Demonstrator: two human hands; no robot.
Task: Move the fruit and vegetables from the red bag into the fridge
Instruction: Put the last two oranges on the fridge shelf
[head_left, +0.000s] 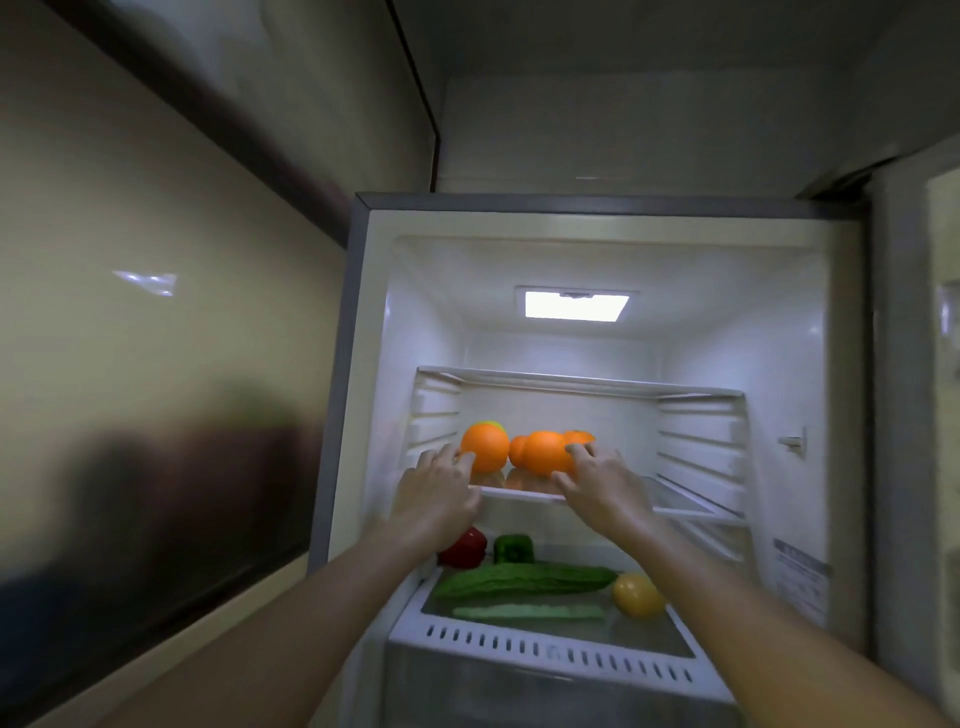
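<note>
Head view. The white fridge (810, 374) stands open with its interior light on. Both my hands are at the front of the clear glass middle shelf (691, 499). My left hand (436, 491) touches the round orange fruit on the left (485, 447) with its fingertips, fingers loosely bent against its side; I cannot tell whether it truly grips. My right hand (602, 480) lies curled over the right end of a cluster of orange fruits (545, 452), thumb low at the front, fingers on top. A bit of yellow-green shows behind the left orange; too little to identify.

Lower level, on the white crisper cover (561, 652): a glossy red bell pepper (465, 548), a green bell pepper (513, 548), a long bumpy green bitter gourd (524, 579), a slim pale-green cucumber (530, 612), a yellow bell pepper (636, 595).

The red bag is not in view.

Step in hand, as I judge it: setting the oranges down on the middle shelf, the placing stage of the task.

Next move calls for: loosening both hands gently so the round fruits do not roll toward the shelf's front edge, then drawing both arms out without brushing them. Whether anything remains in the bag I cannot tell from here.
</note>
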